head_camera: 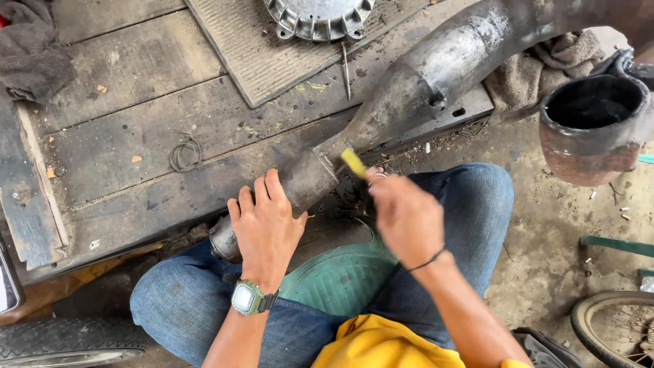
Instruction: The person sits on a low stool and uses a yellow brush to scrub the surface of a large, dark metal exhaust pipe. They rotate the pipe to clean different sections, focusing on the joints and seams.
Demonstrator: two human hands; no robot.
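A long grey metal exhaust pipe (422,82) lies slanted from the upper right down to my lap, its narrow end (303,180) over my left knee. My left hand (266,228), with a green watch on the wrist, grips that narrow end from above. My right hand (405,215) is closed around a small tool with a yellow tip (354,162), and the tip touches the pipe where the cone narrows. The tool's lower part is hidden in my fist.
A worn wooden platform (136,116) carries a ribbed mat (259,61), a round metal cover (319,17), a thin rod (346,68) and a wire coil (184,151). A dark pot (593,126) stands at right. A green stool (340,276) is between my knees; a wheel (616,327) lower right.
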